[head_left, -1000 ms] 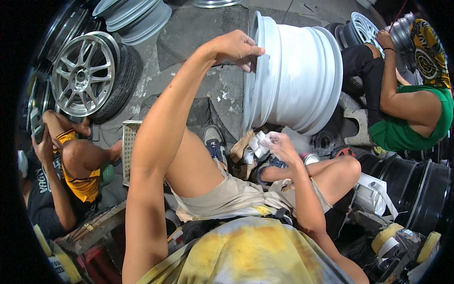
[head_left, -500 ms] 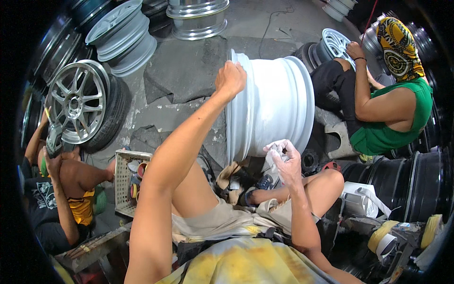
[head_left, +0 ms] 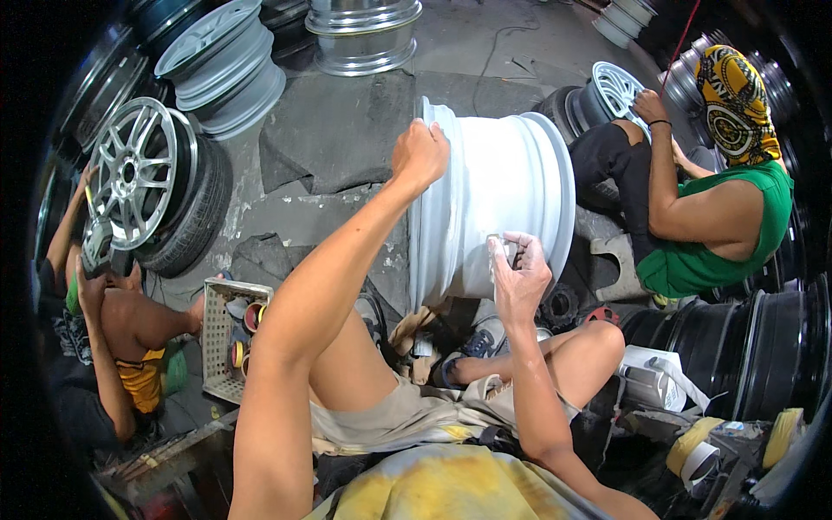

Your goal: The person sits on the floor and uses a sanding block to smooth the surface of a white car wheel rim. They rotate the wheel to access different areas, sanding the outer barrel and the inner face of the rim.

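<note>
A white wheel rim point(head_left: 494, 204) stands on its edge on the concrete floor point(head_left: 451, 43), right in front of the seated person's bent knees. The left hand point(head_left: 420, 154) sits on top of the rim's near lip, fingers curled tight over the edge and gripping it. The right hand point(head_left: 518, 276) is pressed against the rim's barrel lower down, its fingers pinched shut on a small pale piece, perhaps sandpaper point(head_left: 501, 250); it is too small to name surely. Left of the rim, a silver spoked wheel in its tyre point(head_left: 143, 182) leans upright, and a white plastic crate point(head_left: 227, 334) of tape rolls lies nearer the person. Right of the rim, a second person in a green sleeveless shirt point(head_left: 719, 251) sits with a hand on another spoked wheel point(head_left: 617, 87). Beyond the rim, bare rims are stacked point(head_left: 364, 30).
</note>
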Available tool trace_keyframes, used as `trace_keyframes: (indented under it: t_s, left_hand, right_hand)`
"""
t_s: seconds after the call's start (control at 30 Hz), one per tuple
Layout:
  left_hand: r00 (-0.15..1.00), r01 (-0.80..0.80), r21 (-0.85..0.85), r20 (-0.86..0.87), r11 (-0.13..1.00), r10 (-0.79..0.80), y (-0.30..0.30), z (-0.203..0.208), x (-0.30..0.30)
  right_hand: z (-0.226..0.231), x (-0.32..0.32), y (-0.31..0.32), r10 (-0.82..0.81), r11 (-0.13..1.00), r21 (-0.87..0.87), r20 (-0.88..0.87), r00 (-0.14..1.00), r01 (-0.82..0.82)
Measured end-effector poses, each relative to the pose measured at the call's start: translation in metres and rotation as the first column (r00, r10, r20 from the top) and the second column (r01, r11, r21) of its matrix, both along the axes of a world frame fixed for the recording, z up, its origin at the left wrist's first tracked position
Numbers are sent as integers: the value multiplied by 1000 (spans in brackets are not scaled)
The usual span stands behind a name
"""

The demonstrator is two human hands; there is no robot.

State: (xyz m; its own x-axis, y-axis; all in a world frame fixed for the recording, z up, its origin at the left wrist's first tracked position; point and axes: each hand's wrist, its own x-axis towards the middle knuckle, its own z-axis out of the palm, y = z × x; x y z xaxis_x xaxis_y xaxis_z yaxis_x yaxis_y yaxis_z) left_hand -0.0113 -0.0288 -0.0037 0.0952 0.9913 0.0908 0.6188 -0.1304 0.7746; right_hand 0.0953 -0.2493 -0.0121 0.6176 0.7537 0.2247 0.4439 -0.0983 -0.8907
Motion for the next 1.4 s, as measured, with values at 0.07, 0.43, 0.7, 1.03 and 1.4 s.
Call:
trace_keyframes:
  t_s: [0.07, 0.43, 0.7, 1.03, 1.4]
  left_hand:
    - [1000, 12, 16, 5, 1000, -12, -5, 3, 1]
    - [1000, -22, 12, 13, 1000, 22, -6, 5, 4]
    - [999, -45, 36, 23, 998, 44, -9, 1, 1]
    - [998, -43, 13, 54, 999, 42, -16, 3, -1]
    - [997, -47, 19, 56, 999, 46, -20, -1, 1]
  right_hand:
    - [-3, -2, 2, -52, 998, 41, -94, 994, 56]
    - [-13, -2, 14, -8, 996, 88, 159, 987, -6]
    - [-6, -6, 15, -5, 997, 70, 268, 963, -14]
    - [3, -18, 10, -25, 998, -56, 33, 999, 27]
    - [-8, -12, 10, 9, 999, 31, 47, 999, -11]
